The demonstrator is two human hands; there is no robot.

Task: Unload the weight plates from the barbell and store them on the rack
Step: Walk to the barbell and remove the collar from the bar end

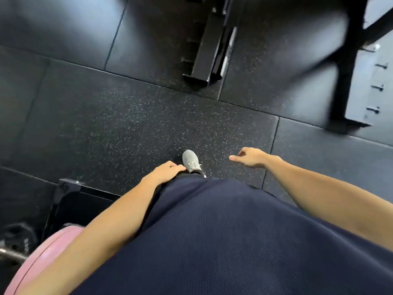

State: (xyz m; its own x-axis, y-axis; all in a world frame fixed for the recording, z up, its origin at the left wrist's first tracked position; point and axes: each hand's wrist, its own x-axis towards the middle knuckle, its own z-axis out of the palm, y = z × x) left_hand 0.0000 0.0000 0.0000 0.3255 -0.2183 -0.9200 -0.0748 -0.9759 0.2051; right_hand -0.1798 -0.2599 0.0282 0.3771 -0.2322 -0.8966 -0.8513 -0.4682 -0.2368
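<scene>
Speckled rubber floor (131,124) carries the gear. Pink plate (42,254) sits at its lower-left corner on the bar (10,255); likely heavy and rigid, best gripped by the rim. Left hand (164,172) and right hand (249,157) hang loosely curled, holding nothing.

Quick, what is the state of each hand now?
Left hand: open, fingers relaxed, holding nothing.
Right hand: open, loosely curled, holding nothing.
</scene>
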